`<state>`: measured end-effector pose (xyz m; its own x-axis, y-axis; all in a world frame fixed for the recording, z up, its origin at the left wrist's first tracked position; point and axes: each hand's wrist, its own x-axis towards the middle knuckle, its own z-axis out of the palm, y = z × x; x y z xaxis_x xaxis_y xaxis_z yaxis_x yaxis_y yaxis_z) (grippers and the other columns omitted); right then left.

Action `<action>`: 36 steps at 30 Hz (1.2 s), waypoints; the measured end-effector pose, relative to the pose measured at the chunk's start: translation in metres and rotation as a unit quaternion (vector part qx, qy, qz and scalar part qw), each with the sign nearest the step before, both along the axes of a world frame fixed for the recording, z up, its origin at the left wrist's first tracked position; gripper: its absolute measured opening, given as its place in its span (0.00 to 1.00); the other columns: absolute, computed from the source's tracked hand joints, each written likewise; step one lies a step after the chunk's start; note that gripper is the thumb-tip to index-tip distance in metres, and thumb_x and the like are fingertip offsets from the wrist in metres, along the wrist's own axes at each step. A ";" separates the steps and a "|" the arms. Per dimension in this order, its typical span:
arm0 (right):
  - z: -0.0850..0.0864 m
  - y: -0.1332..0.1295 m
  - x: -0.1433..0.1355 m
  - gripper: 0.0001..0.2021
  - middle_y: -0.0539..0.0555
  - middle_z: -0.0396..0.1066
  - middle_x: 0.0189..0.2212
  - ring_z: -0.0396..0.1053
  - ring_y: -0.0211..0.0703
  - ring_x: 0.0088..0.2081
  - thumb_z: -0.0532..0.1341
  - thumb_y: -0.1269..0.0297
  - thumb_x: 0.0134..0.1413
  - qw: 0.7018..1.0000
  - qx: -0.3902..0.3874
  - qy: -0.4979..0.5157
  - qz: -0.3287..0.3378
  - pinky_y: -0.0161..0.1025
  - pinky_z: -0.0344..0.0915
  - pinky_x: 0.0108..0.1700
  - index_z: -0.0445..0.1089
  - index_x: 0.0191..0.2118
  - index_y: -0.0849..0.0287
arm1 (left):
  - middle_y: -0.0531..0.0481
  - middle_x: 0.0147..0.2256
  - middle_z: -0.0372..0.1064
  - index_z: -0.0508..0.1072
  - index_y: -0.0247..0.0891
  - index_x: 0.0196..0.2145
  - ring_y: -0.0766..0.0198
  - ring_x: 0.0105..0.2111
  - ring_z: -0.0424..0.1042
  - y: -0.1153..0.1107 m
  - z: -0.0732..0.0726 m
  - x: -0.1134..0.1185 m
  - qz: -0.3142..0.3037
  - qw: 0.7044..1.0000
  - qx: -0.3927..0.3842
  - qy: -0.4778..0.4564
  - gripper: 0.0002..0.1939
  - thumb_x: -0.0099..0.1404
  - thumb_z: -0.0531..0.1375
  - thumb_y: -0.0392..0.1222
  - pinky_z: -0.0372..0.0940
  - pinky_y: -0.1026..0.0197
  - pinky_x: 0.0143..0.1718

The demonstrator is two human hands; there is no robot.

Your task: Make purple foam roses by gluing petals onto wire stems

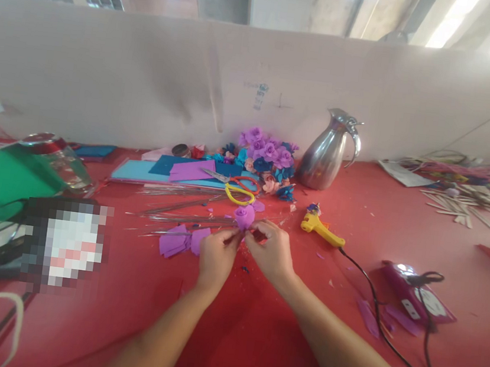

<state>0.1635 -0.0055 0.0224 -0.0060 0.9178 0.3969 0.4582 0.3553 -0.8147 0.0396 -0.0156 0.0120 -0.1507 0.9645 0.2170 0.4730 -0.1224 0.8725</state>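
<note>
Between my two hands, over the middle of the red table, is a purple paper flower [244, 216] with a curled centre. My left hand [219, 255] pinches it from below on the left side. On the right, my right hand [271, 249] has its fingers closed at the flower's base; its fingertips partly hide the spot they grip. Purple paper petals [175, 240] lie just left of my left hand. Thin metal wires [170, 213] are spread behind them. Scissors [239, 192] with yellow and red handles rest beyond the flower.
Finished paper flowers [271, 151] are heaped against the partition, beside a steel jug [325, 152]. Coloured paper sheets [139, 170] lie at the back. A yellow glue gun [322, 229] and a corded power strip [419, 294] are at right. A glass jar [62, 164] stands left.
</note>
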 end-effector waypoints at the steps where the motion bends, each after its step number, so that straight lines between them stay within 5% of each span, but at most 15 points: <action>1: 0.001 -0.001 0.001 0.08 0.52 0.72 0.25 0.67 0.38 0.25 0.55 0.71 0.45 1.000 0.002 -0.008 0.004 0.34 0.63 0.30 0.73 0.27 0.59 | 0.48 0.32 0.79 0.81 0.40 0.35 0.59 0.28 0.74 0.000 0.000 0.000 0.001 1.000 -0.001 0.005 0.10 0.60 0.60 0.40 0.62 0.63 0.30; 12: 0.000 0.008 0.010 0.12 0.50 0.74 0.27 0.72 0.40 0.30 0.53 0.72 0.47 0.983 -0.095 0.124 0.098 0.36 0.66 0.35 0.74 0.33 0.58 | 0.50 0.27 0.78 0.81 0.39 0.34 0.63 0.25 0.70 0.002 -0.001 -0.001 -0.003 1.000 0.004 -0.001 0.11 0.60 0.59 0.43 0.60 0.63 0.29; 17: -0.004 0.013 0.012 0.08 0.53 0.71 0.30 0.69 0.41 0.33 0.55 0.72 0.47 0.991 -0.060 0.063 0.106 0.36 0.64 0.36 0.71 0.24 0.59 | 0.51 0.25 0.76 0.81 0.38 0.30 0.64 0.24 0.69 0.002 -0.003 -0.002 -0.021 0.998 0.042 0.032 0.10 0.60 0.59 0.39 0.59 0.65 0.28; 24: 0.001 0.010 0.013 0.09 0.52 0.68 0.29 0.66 0.39 0.31 0.55 0.74 0.49 0.993 -0.035 -0.010 0.112 0.34 0.61 0.32 0.71 0.27 0.59 | 0.51 0.24 0.75 0.79 0.37 0.27 0.65 0.23 0.67 0.001 -0.003 -0.002 -0.029 0.996 0.049 0.070 0.11 0.60 0.57 0.34 0.57 0.66 0.26; 36: -0.001 0.012 0.015 0.09 0.54 0.72 0.34 0.70 0.42 0.37 0.58 0.66 0.52 0.984 -0.061 0.048 0.160 0.38 0.66 0.40 0.76 0.34 0.57 | 0.49 0.28 0.78 0.79 0.39 0.29 0.64 0.25 0.70 0.001 0.001 -0.002 -0.014 0.996 0.069 0.063 0.10 0.59 0.58 0.33 0.60 0.64 0.29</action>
